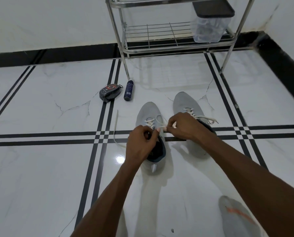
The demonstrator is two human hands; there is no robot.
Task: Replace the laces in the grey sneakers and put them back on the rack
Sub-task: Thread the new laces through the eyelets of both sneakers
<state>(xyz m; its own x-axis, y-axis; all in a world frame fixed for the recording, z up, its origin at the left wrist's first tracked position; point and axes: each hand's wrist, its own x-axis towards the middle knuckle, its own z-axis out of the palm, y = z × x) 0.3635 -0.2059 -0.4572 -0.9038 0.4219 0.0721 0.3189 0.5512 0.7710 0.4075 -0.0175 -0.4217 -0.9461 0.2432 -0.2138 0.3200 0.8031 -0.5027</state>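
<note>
Two grey sneakers stand side by side on the white tiled floor, toes pointing away from me. The left sneaker [147, 113] has a white lace [157, 119] threaded through its eyelets, with a loop lying over its tongue. My left hand [141, 142] hovers over this shoe's opening, fingers curled on the lace near the top eyelets. My right hand [182, 127] pinches the other part of the same lace just to the right. The right sneaker [185, 101] is laced, and its lace end [209, 119] trails off to the right.
A loose white lace [115, 127] lies on the floor left of the shoes. A dark spray can [128, 90] and a wrapped dark pouch [109, 92] lie farther back. The metal rack [159, 36] stands against the wall, holding a clear container with a black lid [210, 23].
</note>
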